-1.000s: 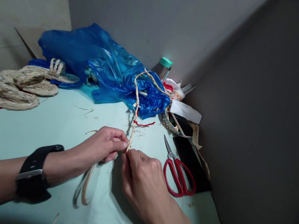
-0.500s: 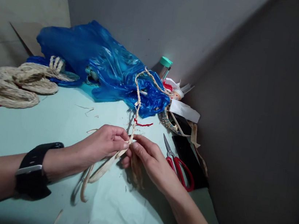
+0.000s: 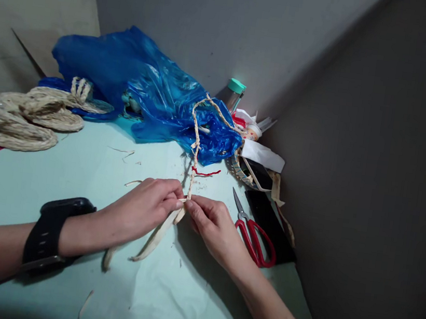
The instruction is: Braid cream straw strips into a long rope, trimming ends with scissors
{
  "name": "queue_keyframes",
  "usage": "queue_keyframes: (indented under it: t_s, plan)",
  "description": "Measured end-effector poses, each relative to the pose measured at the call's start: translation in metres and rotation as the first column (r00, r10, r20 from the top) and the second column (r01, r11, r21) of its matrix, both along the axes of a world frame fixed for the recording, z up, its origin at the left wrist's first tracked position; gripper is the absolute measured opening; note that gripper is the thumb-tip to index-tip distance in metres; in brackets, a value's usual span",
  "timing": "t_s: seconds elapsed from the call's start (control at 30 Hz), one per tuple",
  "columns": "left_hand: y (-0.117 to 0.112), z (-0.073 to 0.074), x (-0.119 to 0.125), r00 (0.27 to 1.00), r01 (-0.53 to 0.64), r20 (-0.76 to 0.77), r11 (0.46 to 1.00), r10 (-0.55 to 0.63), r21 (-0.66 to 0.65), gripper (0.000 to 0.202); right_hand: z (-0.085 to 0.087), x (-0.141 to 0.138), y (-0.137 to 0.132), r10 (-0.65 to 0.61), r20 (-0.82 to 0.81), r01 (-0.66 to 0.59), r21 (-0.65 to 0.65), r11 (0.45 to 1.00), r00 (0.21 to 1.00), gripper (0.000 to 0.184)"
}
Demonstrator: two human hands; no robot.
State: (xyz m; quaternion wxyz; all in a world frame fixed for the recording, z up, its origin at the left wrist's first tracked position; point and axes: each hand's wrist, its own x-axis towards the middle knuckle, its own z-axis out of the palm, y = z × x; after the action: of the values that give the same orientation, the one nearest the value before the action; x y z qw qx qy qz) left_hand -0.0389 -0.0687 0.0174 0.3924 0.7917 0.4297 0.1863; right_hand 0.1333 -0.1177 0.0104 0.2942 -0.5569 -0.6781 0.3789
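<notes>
A thin straw braid [image 3: 196, 147] runs taut from the blue plastic bag [image 3: 147, 93] down to my two hands, with a red thread [image 3: 205, 172] tied round it. My left hand [image 3: 139, 212], a black watch on its wrist, pinches the braid's lower end. My right hand [image 3: 210, 224] pinches the same spot from the other side, fingertips touching the left ones. Loose flat straw strands [image 3: 153, 240] hang from the pinch onto the pale green table [image 3: 77, 173].
Red-handled scissors [image 3: 253, 235] lie just right of my right hand. Behind them sit a black phone [image 3: 268, 219], white paper [image 3: 262, 155], a green-capped bottle [image 3: 233, 93] and small clutter in the corner. Coiled straw rope [image 3: 18, 118] lies at far left. Grey walls close the back and right.
My right hand moved up and forward from under the braid end to pinch it beside the left fingers. The loose strands swung out to the lower left. The scissors are more exposed.
</notes>
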Motion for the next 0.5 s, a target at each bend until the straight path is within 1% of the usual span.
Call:
queue_keyframes:
  t_s: [0.17,0.23,0.3,0.37,0.43,0.5]
  plan:
    - [-0.001,0.009,0.001,0.998,0.002,-0.056,1.000,-0.001,0.029,0.027,0.000,-0.002,-0.004,-0.062,0.147,0.049,0.092,0.995,0.987,0.033]
    - [-0.006,0.011,0.002,0.998,-0.004,-0.064,0.999,0.007,0.047,0.028,-0.001,-0.003,-0.003,-0.057,0.130,0.045,0.096,0.994,0.990,0.033]
    - [-0.013,0.009,0.003,0.996,0.000,-0.085,0.996,0.008,0.093,0.028,-0.001,-0.004,-0.002,-0.031,0.031,0.029,0.069,0.997,0.999,0.031]
    - [-0.020,0.004,0.004,0.994,0.020,-0.112,0.981,0.002,0.194,0.026,0.000,-0.004,-0.001,-0.012,-0.123,0.012,-0.005,1.000,0.992,0.030]
    - [-0.028,-0.004,0.004,0.992,0.072,-0.124,0.948,-0.035,0.311,0.024,0.000,-0.005,-0.001,-0.030,-0.288,-0.007,-0.124,0.992,0.957,0.030]
    - [-0.034,-0.011,0.004,0.986,0.148,-0.127,0.904,-0.105,0.401,0.025,0.001,-0.005,0.000,-0.077,-0.420,-0.026,-0.233,0.972,0.904,0.029]
